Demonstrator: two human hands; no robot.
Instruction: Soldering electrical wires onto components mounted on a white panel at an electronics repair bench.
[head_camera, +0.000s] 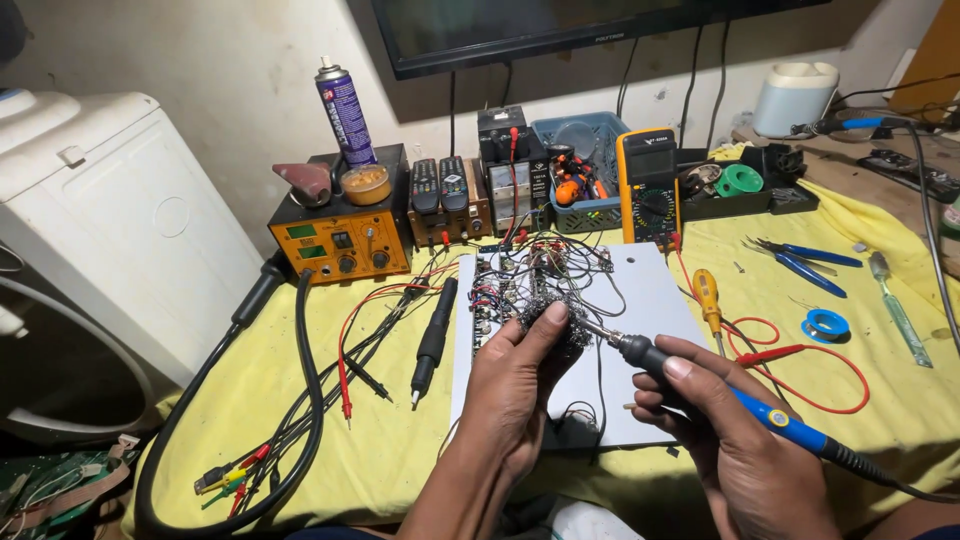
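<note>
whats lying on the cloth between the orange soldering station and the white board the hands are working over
In the head view, a black pen-shaped handpiece and red and black test leads lie there.

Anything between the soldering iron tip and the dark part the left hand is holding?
Nothing visible. The soldering iron in the right hand has its tip at the dark part beside the left hand thumb; loose wires lie behind.

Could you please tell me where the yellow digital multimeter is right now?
In the head view, the yellow digital multimeter stands upright at the table's back, right of centre, beside the blue plastic basket.
</note>
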